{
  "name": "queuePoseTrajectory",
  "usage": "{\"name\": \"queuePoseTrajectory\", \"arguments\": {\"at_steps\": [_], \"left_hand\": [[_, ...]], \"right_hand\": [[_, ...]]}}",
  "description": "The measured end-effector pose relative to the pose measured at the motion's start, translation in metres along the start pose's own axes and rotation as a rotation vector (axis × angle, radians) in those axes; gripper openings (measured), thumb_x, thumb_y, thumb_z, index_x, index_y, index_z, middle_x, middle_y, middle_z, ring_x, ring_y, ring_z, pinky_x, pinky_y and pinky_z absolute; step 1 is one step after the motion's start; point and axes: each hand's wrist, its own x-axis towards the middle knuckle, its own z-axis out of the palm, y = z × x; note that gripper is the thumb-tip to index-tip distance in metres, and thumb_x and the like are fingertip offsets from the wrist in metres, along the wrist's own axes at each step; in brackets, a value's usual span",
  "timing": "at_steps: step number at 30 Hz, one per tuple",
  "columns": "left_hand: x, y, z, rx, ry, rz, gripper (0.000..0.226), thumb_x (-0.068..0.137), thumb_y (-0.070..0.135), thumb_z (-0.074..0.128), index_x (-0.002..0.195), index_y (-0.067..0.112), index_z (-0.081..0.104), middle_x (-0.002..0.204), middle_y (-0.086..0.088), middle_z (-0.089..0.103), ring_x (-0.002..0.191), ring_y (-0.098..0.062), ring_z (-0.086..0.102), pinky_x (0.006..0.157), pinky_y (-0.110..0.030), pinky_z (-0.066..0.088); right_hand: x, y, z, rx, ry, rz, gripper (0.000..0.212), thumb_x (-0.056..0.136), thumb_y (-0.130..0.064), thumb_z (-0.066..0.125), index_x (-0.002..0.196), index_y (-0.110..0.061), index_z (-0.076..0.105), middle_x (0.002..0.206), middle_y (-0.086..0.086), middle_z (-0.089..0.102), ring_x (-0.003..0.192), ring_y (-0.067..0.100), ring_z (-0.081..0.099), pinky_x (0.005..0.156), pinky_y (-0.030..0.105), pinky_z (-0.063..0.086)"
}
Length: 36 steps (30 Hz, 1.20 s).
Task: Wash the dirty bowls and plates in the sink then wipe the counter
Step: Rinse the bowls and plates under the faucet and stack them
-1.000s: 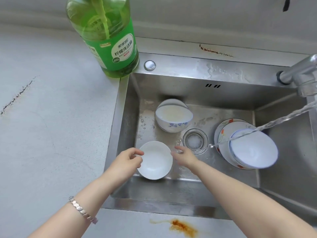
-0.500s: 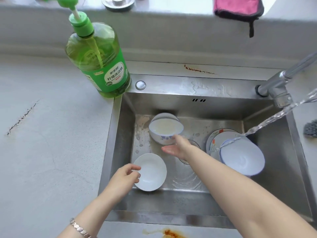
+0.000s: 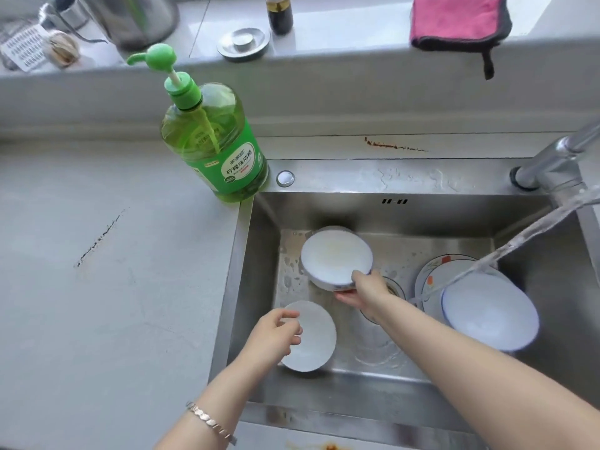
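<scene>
Spanning the L side, grey counter [image 3: 97, 303] w/ a dark crack-like mark. Steel sink [image 3: 422, 212] fills centre-R, floor wet. Faucet [image 3: 552, 164] at back-R corner is on; water stream [image 3: 519, 241] falls diagonally onto the dish stack at R. Green soap bottle [image 3: 214, 151] w/ pump stands upright on the counter at the sink's back-L corner. Pink cloth [image 3: 454, 21] lies on the ledge behind, upper R.

In sink, R side: large white bowl [image 3: 490, 313], tilted, resting on patterned plates [image 3: 428, 274]. Back-centre: blue-patterned bowl [image 3: 336, 254], milky residue inside, tipped up toward the viewer. R hand [image 3: 365, 292] grips its near rim, thumb on the inside, fingers underneath. Front-L of sink: small white bowl [image 3: 315, 342], low near the sink floor; can't tell if it rests there. L hand [image 3: 276, 332] holds its L rim, fingers curled over the edge.

Drain [image 3: 394, 287] partly hidden behind R wrist. Silver bracelet [image 3: 211, 423] on L wrist. Orange-brown stain [image 3: 328, 446] on counter's front strip, just below the sink.
</scene>
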Motion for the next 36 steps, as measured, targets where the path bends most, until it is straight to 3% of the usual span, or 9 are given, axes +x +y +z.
{"name": "queuePoseTrajectory", "arguments": {"at_steps": [6,12,15,17,20,26,30,33,36], "left_hand": [[-0.010,0.025,0.031,-0.360,-0.027,0.067,0.066,0.091,0.031,0.057,0.146,0.021,0.023,0.136,-0.008,0.047,0.109,-0.024,0.058,0.092,-0.038,0.050],[-0.040,0.046,0.084,-0.664,-0.074,0.236,0.031,0.092,0.022,0.051,0.123,0.023,0.049,0.115,-0.002,0.062,0.096,-0.021,0.064,0.069,-0.027,0.058],[-0.051,0.059,0.106,-0.652,-0.052,0.260,0.021,0.094,0.016,0.045,0.107,0.029,0.056,0.104,0.003,0.064,0.089,-0.015,0.063,0.056,-0.024,0.055],[-0.054,0.065,0.116,-0.605,-0.051,0.287,0.024,0.095,0.013,0.043,0.104,0.029,0.058,0.099,0.005,0.065,0.084,-0.011,0.063,0.052,-0.024,0.052],[-0.060,0.069,0.125,-0.534,-0.077,0.342,0.028,0.091,0.012,0.049,0.110,0.030,0.060,0.094,0.006,0.067,0.077,-0.006,0.064,0.052,-0.026,0.051],[-0.074,0.085,0.137,-0.524,-0.083,0.285,0.024,0.090,0.014,0.049,0.102,0.025,0.065,0.086,0.002,0.070,0.074,-0.014,0.066,0.051,-0.029,0.053],[-0.073,0.096,0.118,-0.528,0.011,0.270,0.025,0.091,0.011,0.044,0.089,0.024,0.065,0.082,-0.003,0.068,0.070,-0.021,0.064,0.043,-0.026,0.049],[-0.071,0.095,0.108,-0.505,0.016,0.277,0.022,0.084,0.016,0.053,0.099,0.025,0.066,0.093,-0.004,0.066,0.083,-0.022,0.061,0.044,-0.024,0.048],[-0.072,0.096,0.114,-0.473,-0.031,0.240,0.021,0.084,0.016,0.051,0.097,0.024,0.065,0.091,-0.008,0.064,0.078,-0.023,0.060,0.045,-0.027,0.050]], "right_hand": [[-0.083,-0.018,-0.050,-0.076,-0.192,-0.067,0.035,0.092,0.000,0.034,0.124,-0.012,0.036,0.105,0.018,0.059,0.071,0.032,0.068,0.054,0.029,0.058],[-0.136,-0.037,-0.114,-0.365,-0.243,-0.283,0.045,0.092,-0.006,0.040,0.133,-0.023,0.033,0.104,0.006,0.062,0.080,0.024,0.070,0.070,0.031,0.058],[-0.141,-0.041,-0.147,-0.954,0.035,-0.802,0.054,0.091,-0.017,0.043,0.142,-0.017,0.026,0.123,-0.003,0.041,0.113,0.011,0.040,0.097,0.017,0.030],[-0.136,-0.047,-0.165,-1.244,0.043,-1.155,0.045,0.084,-0.018,0.039,0.126,-0.006,0.050,0.126,0.008,0.049,0.118,0.017,0.037,0.103,0.022,0.031],[-0.128,-0.063,-0.181,-1.632,-0.282,-0.974,0.054,0.088,-0.027,0.022,0.126,-0.007,0.054,0.143,0.005,0.042,0.132,0.022,0.037,0.104,0.038,0.039],[-0.127,-0.088,-0.146,-1.641,-0.524,-0.818,0.055,0.101,-0.031,0.031,0.150,-0.022,0.006,0.158,-0.008,-0.003,0.144,0.010,0.011,0.111,0.019,0.012],[-0.140,-0.089,-0.154,-1.579,-0.822,-0.754,0.044,0.101,-0.037,0.020,0.144,-0.033,0.030,0.151,-0.014,0.029,0.138,0.007,0.028,0.112,0.024,0.021],[-0.134,-0.105,-0.172,-1.876,-0.784,-0.978,0.071,0.091,-0.048,-0.001,0.124,-0.020,0.055,0.132,-0.003,0.054,0.126,0.018,0.044,0.108,0.026,0.022],[-0.116,-0.122,-0.164,-2.099,-0.541,-1.052,0.079,0.089,-0.060,-0.004,0.137,-0.019,0.043,0.148,-0.003,0.037,0.140,0.012,0.023,0.109,0.016,-0.001]]}}
